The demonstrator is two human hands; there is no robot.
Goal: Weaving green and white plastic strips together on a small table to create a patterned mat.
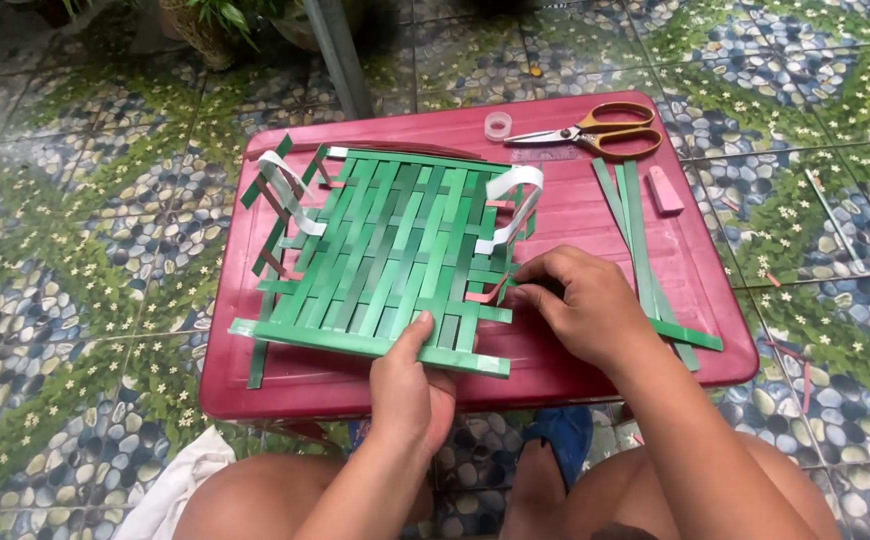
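Left hand (410,385) pinching woven green mat (390,255) at near edge, right hand (580,305) gripping its right side.

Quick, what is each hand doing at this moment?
Left hand: shut on the near edge of the green woven mat.
Right hand: fingers pinch a strip at the mat's right edge.

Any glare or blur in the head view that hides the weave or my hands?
Head view: soft, even daylight; woven green mat sharp, mild sheen on the red table; left hand and right hand crisp with faint shadows; edges bow slightly from the wide lens.
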